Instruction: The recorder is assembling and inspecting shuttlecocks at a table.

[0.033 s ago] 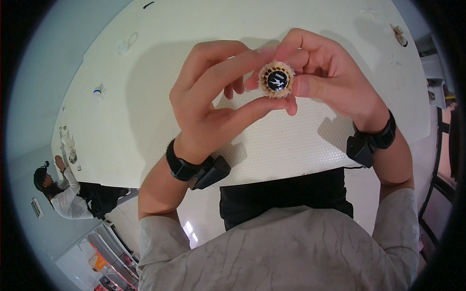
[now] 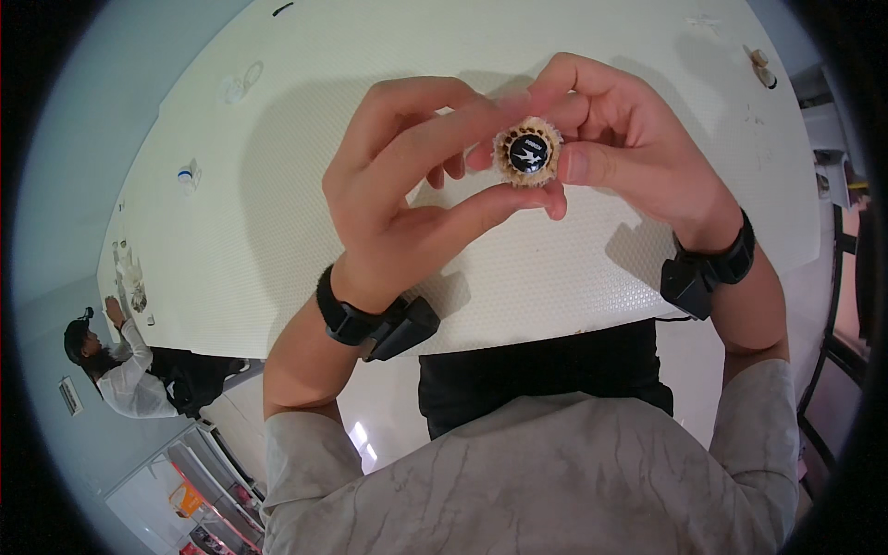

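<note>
Both my hands hold a round shuttlecock cork base (image 2: 506, 165) above the white table. It is tan, with a frayed, fuzzy edge, a ring of small dark holes and a black disc with a pale mark facing up. My left hand (image 2: 398, 176) grips its left and lower side, thumb along the near edge and index finger reaching over the far edge. From the right, my right hand (image 2: 615, 139) pinches it, thumb pressed to its side; the other fingers are curled, partly hidden. Dark straps with black boxes circle both my wrists.
The textured white table (image 2: 314, 268) curves around. On its left lie a whitish item with a blue band (image 2: 187, 176) and a pale ring-like thing (image 2: 242, 83). Small tan pieces (image 2: 760, 65) sit far right. At far left a seated person (image 2: 129, 370) reaches toward pale pieces.
</note>
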A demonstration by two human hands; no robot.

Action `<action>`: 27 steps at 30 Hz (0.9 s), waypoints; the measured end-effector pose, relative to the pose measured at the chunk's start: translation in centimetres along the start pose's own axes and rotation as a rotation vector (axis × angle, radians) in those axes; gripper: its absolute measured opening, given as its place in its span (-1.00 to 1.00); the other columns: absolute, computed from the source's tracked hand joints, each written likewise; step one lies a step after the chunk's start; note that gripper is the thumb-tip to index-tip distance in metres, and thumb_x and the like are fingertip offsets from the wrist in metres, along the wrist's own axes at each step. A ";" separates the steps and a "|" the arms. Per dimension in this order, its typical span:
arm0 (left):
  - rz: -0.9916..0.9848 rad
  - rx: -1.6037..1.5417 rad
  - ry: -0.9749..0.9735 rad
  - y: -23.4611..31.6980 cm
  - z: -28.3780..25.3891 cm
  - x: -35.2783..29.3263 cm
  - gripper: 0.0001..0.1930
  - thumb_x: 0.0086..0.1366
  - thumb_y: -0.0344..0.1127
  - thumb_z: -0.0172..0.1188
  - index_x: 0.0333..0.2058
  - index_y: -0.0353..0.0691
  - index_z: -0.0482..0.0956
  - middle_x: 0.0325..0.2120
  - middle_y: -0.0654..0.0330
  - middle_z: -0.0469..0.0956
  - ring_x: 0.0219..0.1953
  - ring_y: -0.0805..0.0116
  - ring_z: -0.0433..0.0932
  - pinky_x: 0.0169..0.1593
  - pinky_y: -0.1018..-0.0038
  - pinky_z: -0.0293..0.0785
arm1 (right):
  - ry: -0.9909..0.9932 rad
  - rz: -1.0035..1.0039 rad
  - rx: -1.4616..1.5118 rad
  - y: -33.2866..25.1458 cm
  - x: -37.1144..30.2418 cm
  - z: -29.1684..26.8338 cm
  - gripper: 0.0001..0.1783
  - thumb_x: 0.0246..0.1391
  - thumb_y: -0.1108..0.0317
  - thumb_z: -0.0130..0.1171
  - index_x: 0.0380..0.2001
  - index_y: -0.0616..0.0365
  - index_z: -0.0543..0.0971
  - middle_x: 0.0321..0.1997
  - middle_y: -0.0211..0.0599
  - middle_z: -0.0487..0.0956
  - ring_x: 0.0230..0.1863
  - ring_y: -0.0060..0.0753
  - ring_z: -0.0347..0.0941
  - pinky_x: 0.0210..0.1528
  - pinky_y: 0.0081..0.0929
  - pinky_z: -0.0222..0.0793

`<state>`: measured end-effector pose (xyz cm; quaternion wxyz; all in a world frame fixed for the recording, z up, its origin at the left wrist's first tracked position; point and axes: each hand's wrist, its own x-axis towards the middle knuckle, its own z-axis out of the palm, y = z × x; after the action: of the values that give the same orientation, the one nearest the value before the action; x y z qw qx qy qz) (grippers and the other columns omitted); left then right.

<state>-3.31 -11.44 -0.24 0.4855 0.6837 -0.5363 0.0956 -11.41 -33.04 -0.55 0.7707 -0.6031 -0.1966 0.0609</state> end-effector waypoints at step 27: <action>-0.379 -0.433 0.150 0.1 0.8 -0.3 -0.82 0.19 -0.49 0.35 -0.21 -0.32 0.63 -0.12 0.07 0.59 -0.23 0.50 0.60 -0.37 0.67 0.50 | 0.179 0.032 -0.212 -0.3 0.0 0.2 -0.70 0.26 0.49 0.10 0.05 0.28 0.51 -0.06 -0.21 0.61 -0.23 -0.48 0.60 -0.20 -0.56 0.52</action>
<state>-3.85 -11.86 -0.74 0.6674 0.6434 -0.3697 -0.0633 -11.51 -32.91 -0.17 0.7162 -0.6870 -0.1228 -0.0019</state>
